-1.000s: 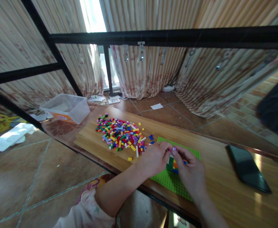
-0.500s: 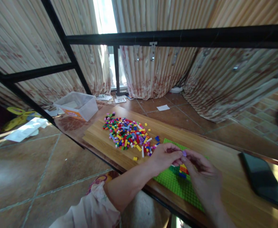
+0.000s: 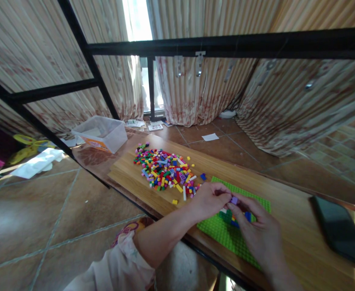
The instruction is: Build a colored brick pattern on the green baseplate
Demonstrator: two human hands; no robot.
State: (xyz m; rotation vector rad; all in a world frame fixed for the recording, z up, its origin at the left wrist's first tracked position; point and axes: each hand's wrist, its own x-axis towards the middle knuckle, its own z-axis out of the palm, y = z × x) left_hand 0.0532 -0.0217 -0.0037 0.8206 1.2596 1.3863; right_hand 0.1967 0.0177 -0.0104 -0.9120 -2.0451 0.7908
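Note:
Both my hands meet over a green baseplate (image 3: 258,199) on the wooden table (image 3: 286,234). My left hand (image 3: 209,199) and my right hand (image 3: 256,230) pinch a small purple brick (image 3: 234,200) between their fingertips. Just below the brick, a small build of green, blue, red and yellow bricks (image 3: 233,218) stands on the baseplate, partly hidden by my right fingers. A heap of loose coloured bricks (image 3: 165,171) lies on the table to the left of my left hand.
A dark phone (image 3: 338,230) lies at the table's right end. A clear plastic box (image 3: 100,133) sits beyond the left end. Black metal bars (image 3: 226,42) cross above the table, with curtains behind. White paper (image 3: 34,163) lies on the tiled floor.
The view has shifted, so everything sits further right in the picture. My hands stay together at the purple brick and have dropped slightly toward the small build.

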